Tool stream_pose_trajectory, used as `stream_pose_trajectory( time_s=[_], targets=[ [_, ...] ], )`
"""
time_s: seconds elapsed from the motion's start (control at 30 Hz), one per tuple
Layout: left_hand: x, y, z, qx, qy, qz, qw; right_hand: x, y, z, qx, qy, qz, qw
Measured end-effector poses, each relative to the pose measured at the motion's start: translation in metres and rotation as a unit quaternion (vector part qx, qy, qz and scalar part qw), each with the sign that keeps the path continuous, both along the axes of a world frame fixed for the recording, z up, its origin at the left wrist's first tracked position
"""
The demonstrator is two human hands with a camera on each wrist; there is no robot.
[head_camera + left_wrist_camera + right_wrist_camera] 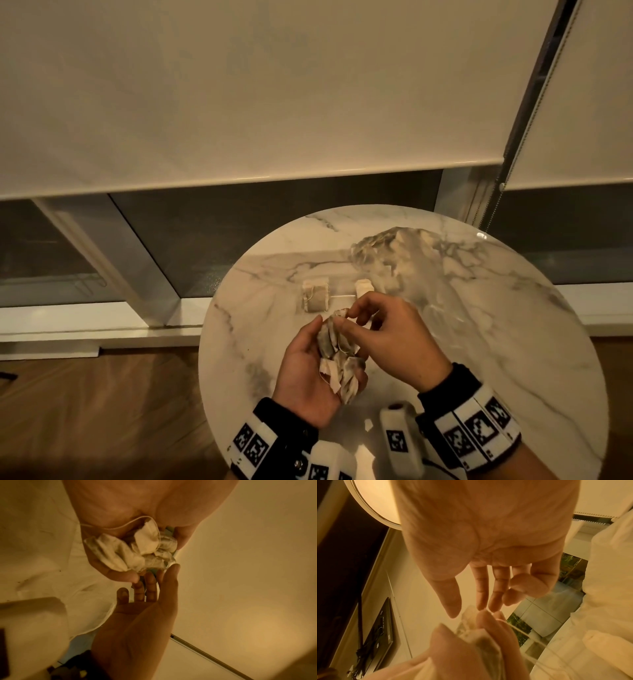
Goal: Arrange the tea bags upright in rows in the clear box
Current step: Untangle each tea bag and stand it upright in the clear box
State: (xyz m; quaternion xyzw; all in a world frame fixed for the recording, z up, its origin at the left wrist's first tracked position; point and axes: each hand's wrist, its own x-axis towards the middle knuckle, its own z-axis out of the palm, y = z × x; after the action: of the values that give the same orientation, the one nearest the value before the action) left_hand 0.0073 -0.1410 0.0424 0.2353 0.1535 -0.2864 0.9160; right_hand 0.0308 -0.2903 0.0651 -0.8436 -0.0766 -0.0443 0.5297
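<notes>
Pretty much all cream, white and grey under warm yellowish light

Round table (479, 342) lower right is white marble with grey veins. Tea bags (337, 363) in the middle are off-white paper over darker brown-grey patches, with pale strings. Wrist bands (469, 421) at the bottom are black with black-and-white square code tags. Blind (239, 85) up top is plain cream, floor (102, 411) lower left is brown wood.

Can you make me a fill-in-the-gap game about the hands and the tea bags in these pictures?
1. The bunch of tea bags is held in the person's ____ hand.
2. The right hand reaches in and picks at the ____ of the bunch.
3. The round table has a ____ pattern.
4. The number of loose tea bags lying on the table beyond the hands is ____.

Missing words: left; top; marble; two
</notes>
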Motion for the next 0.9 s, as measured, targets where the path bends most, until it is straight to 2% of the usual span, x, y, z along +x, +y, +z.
stream_pose_trajectory(
  time_s=[0.2, 0.5, 0.67, 0.77, 0.9],
  targets=[
    [-0.002, -0.006, -0.001, 0.051, -0.03, -0.001, 0.998, -0.004, -0.003, 0.001, 0.001, 0.021, 0.018, 1.0],
    [-0.004, -0.004, 0.003, 0.064, -0.034, 0.007, 0.997, -0.005, -0.011, 0.009, 0.12, 0.056, 0.017, 0.991],
    [-0.003, -0.001, 0.0, 0.076, -0.028, 0.012, 0.997, -0.002, -0.012, 0.01, 0.152, 0.082, 0.013, 0.985],
    [-0.002, -0.002, -0.004, 0.086, -0.013, 0.031, 0.996, -0.002, -0.01, 0.009, 0.143, 0.085, 0.021, 0.986],
    [0.001, 0.001, -0.012, 0.086, 0.003, 0.054, 0.995, 0.005, -0.009, 0.008, 0.087, 0.107, 0.055, 0.989]
  ],
)
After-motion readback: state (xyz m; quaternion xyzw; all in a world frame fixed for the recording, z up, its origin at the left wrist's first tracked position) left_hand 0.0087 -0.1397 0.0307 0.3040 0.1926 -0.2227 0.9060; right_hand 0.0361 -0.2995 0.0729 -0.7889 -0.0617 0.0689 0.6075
